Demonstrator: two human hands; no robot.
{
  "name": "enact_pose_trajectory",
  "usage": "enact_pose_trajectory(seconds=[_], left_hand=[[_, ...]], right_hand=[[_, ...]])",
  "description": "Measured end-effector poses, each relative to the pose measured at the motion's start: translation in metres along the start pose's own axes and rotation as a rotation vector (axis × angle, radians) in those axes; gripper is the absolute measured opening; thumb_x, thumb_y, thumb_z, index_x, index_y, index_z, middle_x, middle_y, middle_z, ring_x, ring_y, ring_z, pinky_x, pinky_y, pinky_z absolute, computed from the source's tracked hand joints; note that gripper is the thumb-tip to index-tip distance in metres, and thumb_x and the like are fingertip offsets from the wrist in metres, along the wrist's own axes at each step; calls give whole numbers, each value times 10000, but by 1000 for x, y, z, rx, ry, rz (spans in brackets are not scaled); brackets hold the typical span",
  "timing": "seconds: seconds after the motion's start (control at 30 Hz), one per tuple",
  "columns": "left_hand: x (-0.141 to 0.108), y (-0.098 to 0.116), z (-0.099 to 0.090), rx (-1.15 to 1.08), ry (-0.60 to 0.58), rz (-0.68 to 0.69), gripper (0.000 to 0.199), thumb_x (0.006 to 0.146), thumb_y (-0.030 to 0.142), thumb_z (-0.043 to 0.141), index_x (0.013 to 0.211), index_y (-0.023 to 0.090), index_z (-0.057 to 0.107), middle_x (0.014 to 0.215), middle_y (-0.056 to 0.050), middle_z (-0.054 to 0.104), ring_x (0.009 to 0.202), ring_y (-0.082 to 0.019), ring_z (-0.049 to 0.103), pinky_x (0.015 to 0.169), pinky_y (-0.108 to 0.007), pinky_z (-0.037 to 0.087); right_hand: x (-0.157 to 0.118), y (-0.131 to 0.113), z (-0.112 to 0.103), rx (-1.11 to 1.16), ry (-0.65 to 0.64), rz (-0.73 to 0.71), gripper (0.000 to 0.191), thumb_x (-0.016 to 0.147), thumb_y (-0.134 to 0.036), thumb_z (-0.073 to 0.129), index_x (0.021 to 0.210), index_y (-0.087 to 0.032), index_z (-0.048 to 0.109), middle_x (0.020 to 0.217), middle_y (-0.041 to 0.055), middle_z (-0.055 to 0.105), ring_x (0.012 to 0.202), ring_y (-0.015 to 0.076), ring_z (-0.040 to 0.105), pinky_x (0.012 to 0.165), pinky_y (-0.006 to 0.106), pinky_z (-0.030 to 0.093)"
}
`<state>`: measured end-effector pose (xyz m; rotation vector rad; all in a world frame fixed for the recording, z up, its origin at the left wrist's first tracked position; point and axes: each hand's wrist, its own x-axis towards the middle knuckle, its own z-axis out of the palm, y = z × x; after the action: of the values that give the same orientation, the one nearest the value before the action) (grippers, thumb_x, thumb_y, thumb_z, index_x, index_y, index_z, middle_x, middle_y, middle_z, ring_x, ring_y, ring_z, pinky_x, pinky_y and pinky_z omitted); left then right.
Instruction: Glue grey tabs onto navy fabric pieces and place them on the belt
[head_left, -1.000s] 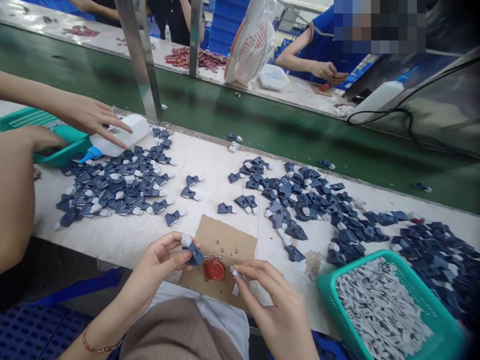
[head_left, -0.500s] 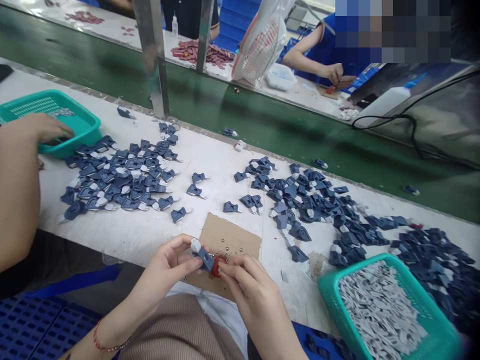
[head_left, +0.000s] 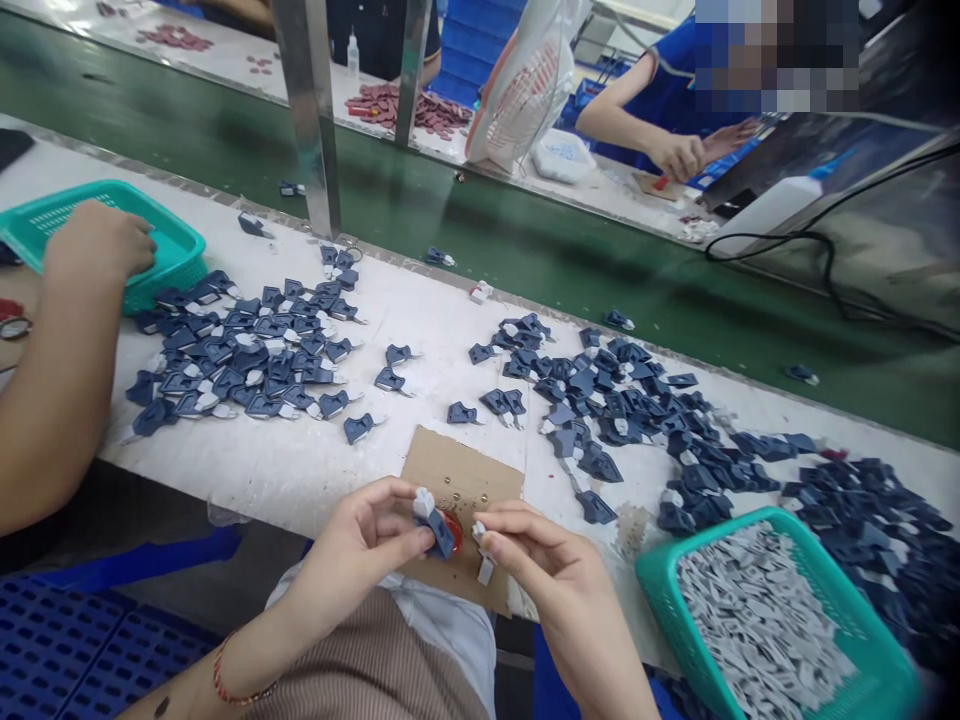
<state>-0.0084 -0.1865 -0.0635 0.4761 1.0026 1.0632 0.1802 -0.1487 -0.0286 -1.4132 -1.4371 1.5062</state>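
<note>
Between the thumb and fingers of my left hand [head_left: 379, 535] is a dark blue plastic part [head_left: 436, 530] with a white tip pointing up. My right hand [head_left: 544, 560] pinches a small light grey plastic piece [head_left: 484, 555], held apart from the blue part. Under both hands lies a piece of brown cardboard [head_left: 427, 460] with small round metal bits on it. A round red object [head_left: 454, 532] shows just behind the blue part; the part hides some of it.
Blue parts lie in piles at left [head_left: 247, 350] and right [head_left: 622, 400]. A green basket [head_left: 652, 580] of grey pieces stands at the right. Another person's hand [head_left: 101, 240] is over a green basket [head_left: 184, 235] at the left. Beyond runs a green conveyor belt [head_left: 390, 215] carrying blue parts.
My right hand has moved right, away from the blue part, and the grey piece now shows in it. My left hand has shifted slightly right. The other person's hand has lifted; belt parts moved left.
</note>
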Motion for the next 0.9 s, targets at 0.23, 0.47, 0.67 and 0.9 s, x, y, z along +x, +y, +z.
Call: enact_pose_trajectory(seconds=[0.23, 0.47, 0.67, 0.9], left_hand=[[-1, 5, 24, -42, -52, 11, 245, 734, 300, 799, 876, 178, 642, 788, -37, 742, 753, -197, 709, 763, -313, 560], [1, 1, 27, -18, 16, 53, 239, 717, 272, 819, 842, 178, 638, 796, -16, 736, 727, -136, 686, 704, -216, 527], [2, 0, 31, 57, -46, 122, 258, 753, 338, 791, 927, 159, 730, 879, -94, 760, 775, -207, 704, 763, -308, 553], [16, 18, 39, 53, -185, 143, 500, 682, 342, 847, 1137, 182, 717, 1046, -136, 746, 917, -246, 695, 834, -332, 543]], right_hand=[[-3, -6, 7, 282, 2, 150, 187, 692, -393, 820, 769, -225, 795, 922, 67, 721, 799, 185, 667, 682, 271, 547], [-5, -9, 6, 173, 15, 55, 118, 728, -357, 798, 755, -242, 795, 891, 46, 675, 816, 166, 674, 707, 235, 554], [-1, 1, 3, 398, -26, 142, 197, 615, -278, 886, 653, -193, 713, 760, 8, 662, 670, 133, 656, 635, 228, 551], [11, 19, 7, 504, 18, 17, 162, 666, -360, 858, 711, -234, 767, 829, 36, 722, 651, 143, 695, 617, 236, 580]])
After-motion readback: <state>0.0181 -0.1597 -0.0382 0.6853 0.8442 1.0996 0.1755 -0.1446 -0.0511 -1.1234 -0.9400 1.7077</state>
